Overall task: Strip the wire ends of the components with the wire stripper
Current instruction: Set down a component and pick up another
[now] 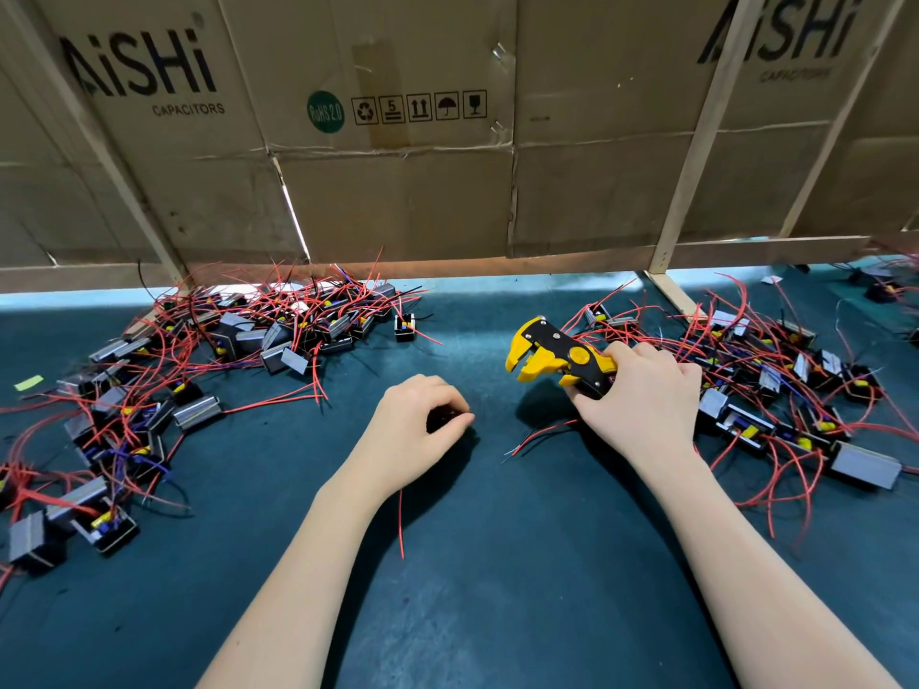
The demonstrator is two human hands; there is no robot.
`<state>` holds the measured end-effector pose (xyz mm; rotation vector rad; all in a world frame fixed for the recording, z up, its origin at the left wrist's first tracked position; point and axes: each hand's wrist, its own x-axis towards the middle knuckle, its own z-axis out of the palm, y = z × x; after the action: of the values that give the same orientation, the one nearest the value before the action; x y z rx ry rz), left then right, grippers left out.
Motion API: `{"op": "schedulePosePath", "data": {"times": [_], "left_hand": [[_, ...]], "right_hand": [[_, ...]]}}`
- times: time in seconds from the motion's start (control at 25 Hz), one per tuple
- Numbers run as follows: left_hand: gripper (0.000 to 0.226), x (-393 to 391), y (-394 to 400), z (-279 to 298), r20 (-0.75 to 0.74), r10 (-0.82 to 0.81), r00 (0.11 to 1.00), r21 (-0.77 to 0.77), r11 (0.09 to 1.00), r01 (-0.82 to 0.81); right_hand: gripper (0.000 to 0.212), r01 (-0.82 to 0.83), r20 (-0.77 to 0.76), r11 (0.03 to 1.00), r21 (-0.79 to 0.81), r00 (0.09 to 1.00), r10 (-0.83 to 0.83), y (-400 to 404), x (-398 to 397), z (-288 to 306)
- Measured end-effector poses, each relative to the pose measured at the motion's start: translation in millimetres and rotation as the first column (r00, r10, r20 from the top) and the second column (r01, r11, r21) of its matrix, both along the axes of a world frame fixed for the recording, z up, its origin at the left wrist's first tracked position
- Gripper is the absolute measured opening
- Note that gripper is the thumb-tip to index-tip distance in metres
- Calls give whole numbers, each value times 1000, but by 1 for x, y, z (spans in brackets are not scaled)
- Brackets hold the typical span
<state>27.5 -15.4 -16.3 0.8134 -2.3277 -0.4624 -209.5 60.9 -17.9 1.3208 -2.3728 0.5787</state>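
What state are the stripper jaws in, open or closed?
Open. The wire stripper, gripped by the right hand, shows a clear gap between its yellow jaws, with no wire in them.

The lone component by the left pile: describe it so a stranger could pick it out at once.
Start at the cardboard wall behind the dark green mat, then drop to the left pile of components beneath it. Just off that pile's right edge stands the lone component, a small black block showing blue and yellow inside. Unlike its tangled neighbours, it sits apart on bare mat.
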Motion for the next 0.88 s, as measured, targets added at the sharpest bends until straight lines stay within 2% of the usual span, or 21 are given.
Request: {"op": "schedulePosePath", "data": {"times": [0.16,0.4,0.64,0.88], "left_hand": [[4,-1,3,1,-60,21,998,50,999,-18],[11,-3,4,6,-263,67,962,228,974,-5],[11,-7,9,5,-309,46,950,320,945,58],[8,-10,13,6,-378,28,925,354,928,117]], "right_hand": [[47,2,-9,1000,0,1000,-2,1,0,1],[46,1,-39,1000,24,999,0,2,2,2],[43,-67,-73,995,69,995,72,0,14,-2],[42,-23,-57,999,41,998,25,2,12,-1]]}}
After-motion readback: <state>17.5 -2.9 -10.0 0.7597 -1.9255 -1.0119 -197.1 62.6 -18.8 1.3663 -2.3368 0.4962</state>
